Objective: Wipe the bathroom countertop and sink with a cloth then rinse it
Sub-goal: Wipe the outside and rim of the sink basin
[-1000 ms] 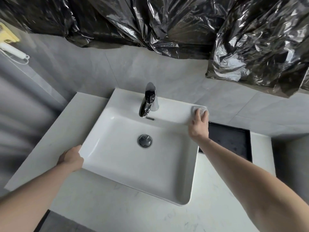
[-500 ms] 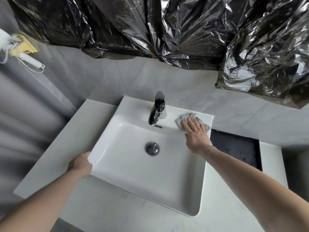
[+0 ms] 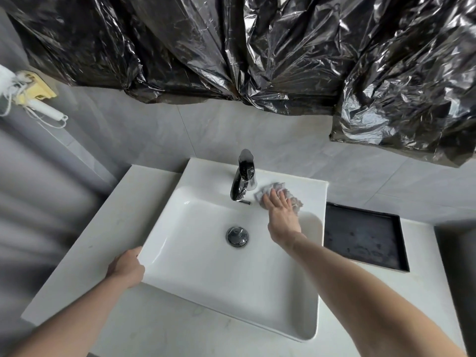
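Right beside the chrome faucet (image 3: 242, 180), on the sink's (image 3: 226, 287) back ledge, the right hand (image 3: 282, 216) presses a crumpled grey cloth (image 3: 279, 195) flat under straight, spread fingers (image 3: 273, 198). Across the basin from the faucet, the left hand (image 3: 126, 269) grips the sink's near-left rim corner with curled fingers, its thumb side against the white wall, above the pale desk (image 3: 85, 243). Below the faucet sits the round chrome drain (image 3: 237, 236), and a black recessed tray (image 3: 363, 238) lies beyond the sink's right edge, with crinkled black plastic sheeting (image 3: 257, 52) hanging over the grey tiled wall behind the faucet.
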The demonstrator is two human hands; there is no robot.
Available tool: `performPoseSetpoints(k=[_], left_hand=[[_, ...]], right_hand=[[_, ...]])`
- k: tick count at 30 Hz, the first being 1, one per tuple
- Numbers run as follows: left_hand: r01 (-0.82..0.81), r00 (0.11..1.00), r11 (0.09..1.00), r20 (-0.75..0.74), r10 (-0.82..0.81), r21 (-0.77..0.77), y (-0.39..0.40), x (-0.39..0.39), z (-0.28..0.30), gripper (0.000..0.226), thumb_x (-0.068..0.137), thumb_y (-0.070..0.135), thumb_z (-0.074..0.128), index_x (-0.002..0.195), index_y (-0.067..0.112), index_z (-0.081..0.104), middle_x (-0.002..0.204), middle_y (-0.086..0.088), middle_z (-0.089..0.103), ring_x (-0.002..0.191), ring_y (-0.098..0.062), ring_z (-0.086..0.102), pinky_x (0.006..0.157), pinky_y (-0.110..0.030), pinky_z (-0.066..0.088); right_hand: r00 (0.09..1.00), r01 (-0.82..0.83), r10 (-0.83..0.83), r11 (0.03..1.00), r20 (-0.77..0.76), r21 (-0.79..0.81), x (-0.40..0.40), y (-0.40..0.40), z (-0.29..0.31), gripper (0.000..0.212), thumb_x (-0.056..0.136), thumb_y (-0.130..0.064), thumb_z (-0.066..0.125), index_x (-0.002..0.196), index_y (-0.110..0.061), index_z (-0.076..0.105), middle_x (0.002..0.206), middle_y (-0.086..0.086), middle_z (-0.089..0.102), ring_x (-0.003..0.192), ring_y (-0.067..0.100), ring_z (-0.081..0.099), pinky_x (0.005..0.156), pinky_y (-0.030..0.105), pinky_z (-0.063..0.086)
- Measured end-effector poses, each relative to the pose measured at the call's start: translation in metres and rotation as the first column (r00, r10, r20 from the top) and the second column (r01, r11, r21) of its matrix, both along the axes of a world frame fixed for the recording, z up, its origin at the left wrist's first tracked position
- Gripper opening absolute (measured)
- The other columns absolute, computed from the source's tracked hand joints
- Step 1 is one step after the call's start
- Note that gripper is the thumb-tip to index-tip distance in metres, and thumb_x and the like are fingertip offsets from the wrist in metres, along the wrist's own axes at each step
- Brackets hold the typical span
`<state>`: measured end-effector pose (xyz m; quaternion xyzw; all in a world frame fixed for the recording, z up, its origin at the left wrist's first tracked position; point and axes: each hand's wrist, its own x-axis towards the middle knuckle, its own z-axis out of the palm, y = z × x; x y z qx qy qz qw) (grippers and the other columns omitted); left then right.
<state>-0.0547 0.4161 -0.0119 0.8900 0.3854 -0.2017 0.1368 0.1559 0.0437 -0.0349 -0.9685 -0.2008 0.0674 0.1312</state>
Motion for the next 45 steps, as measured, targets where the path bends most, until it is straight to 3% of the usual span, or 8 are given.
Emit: performPoseSetpoints(k=[4, 13, 18, 21, 25, 31, 38, 45], left_hand=[[0.054, 0.995, 0.996, -0.076, -0.059, -0.072, 0.017, 0.007, 0.003, 0.042, 0.068, 0.013, 0.045, 0.102, 0.028, 0.067, 0.090, 0.006, 0.073, 0.086, -0.024, 0.068, 0.075, -0.032, 0.059], [0.118, 0.993, 0.968, 0.027, -0.115, -0.220, 0.004, 0.042, 0.016, 0.039, 0.084, 0.006, 0.040, 0.116, 0.023, 0.056, 0.112, 0.004, 0.060, 0.101, -0.025, 0.054, 0.079, -0.031, 0.041], [0.179, 0.984, 0.930, 0.052, -0.171, -0.321, 0.027, 0.061, 0.017, 0.051, 0.077, 0.008, 0.039, 0.118, 0.031, 0.060, 0.115, 0.009, 0.069, 0.105, -0.021, 0.062, 0.090, -0.034, 0.052], [0.215, 0.974, 0.893, 0.025, -0.224, -0.395, 0.041, 0.069, 0.012, 0.059, 0.074, 0.014, 0.042, 0.123, 0.044, 0.058, 0.118, 0.019, 0.069, 0.110, -0.014, 0.064, 0.097, -0.036, 0.054], [0.264, 0.956, 0.848, 0.008, -0.293, -0.459, 0.060, 0.074, -0.001, 0.060, 0.073, 0.025, 0.058, 0.127, 0.052, 0.054, 0.121, 0.025, 0.067, 0.112, -0.010, 0.065, 0.099, -0.036, 0.054], [0.292, 0.949, 0.795, 0.060, -0.309, -0.532, 0.063, 0.073, 0.010, 0.065, 0.065, 0.030, 0.055, 0.128, 0.047, 0.057, 0.121, 0.023, 0.069, 0.112, -0.010, 0.066, 0.101, -0.036, 0.054], [0.317, 0.944, 0.754, 0.116, -0.308, -0.576, 0.066, 0.071, 0.011, 0.070, 0.074, 0.018, 0.052, 0.141, 0.037, 0.054, 0.131, 0.014, 0.067, 0.119, -0.012, 0.064, 0.103, -0.032, 0.051], [0.321, 0.943, 0.699, 0.153, -0.294, -0.639, 0.074, 0.068, 0.007, 0.075, 0.073, 0.021, 0.055, 0.145, 0.041, 0.049, 0.131, 0.020, 0.066, 0.116, 0.001, 0.063, 0.091, -0.014, 0.050]], right_hand=[[0.999, 0.046, -0.044, 0.996, -0.026, 0.077, 0.005, -0.016, -0.004, 0.086, 0.087, 0.012, 0.041, 0.165, -0.019, 0.023, 0.174, 0.002, 0.013, 0.161, 0.028, 0.002, 0.131, 0.042, 0.001], [0.914, 0.406, -0.403, 0.909, -0.051, 0.097, -0.008, -0.017, -0.018, 0.085, 0.084, 0.006, 0.045, 0.164, -0.012, 0.025, 0.173, 0.012, 0.013, 0.161, 0.033, 0.005, 0.131, 0.046, 0.001], [0.842, 0.537, -0.526, 0.798, -0.119, 0.274, -0.026, 0.045, -0.016, 0.086, 0.078, 0.013, 0.047, 0.161, -0.006, 0.030, 0.172, 0.015, 0.015, 0.160, 0.038, 0.005, 0.129, 0.037, 0.003], [0.754, 0.637, -0.617, 0.605, -0.226, 0.477, -0.033, 0.094, -0.015, 0.091, 0.072, 0.017, 0.043, 0.160, -0.005, 0.032, 0.171, 0.016, 0.017, 0.160, 0.034, 0.006, 0.128, 0.034, 0.005], [0.585, 0.721, -0.734, 0.277, -0.344, 0.636, -0.040, 0.147, -0.010, 0.089, 0.076, 0.016, 0.040, 0.160, -0.012, 0.033, 0.173, 0.010, 0.013, 0.158, 0.025, 0.020, 0.115, 0.029, 0.031], [0.319, 0.850, -0.732, -0.060, -0.602, 0.524, -0.017, 0.206, 0.000, 0.060, 0.088, 0.006, 0.045, 0.147, -0.005, 0.049, 0.174, 0.008, 0.013, 0.144, 0.035, 0.046, 0.111, 0.034, 0.039], [0.400, 0.835, -0.635, -0.045, -0.660, 0.549, -0.015, 0.287, 0.010, 0.075, 0.087, 0.005, 0.050, 0.158, -0.012, 0.034, 0.168, 0.013, 0.023, 0.137, 0.033, 0.051, 0.108, 0.031, 0.038], [0.474, 0.881, -0.462, 0.252, -0.750, 0.401, -0.005, 0.343, 0.029, 0.064, 0.094, -0.013, 0.052, 0.157, -0.012, 0.039, 0.150, 0.013, 0.054, 0.132, 0.034, 0.058, 0.111, 0.036, 0.046]])
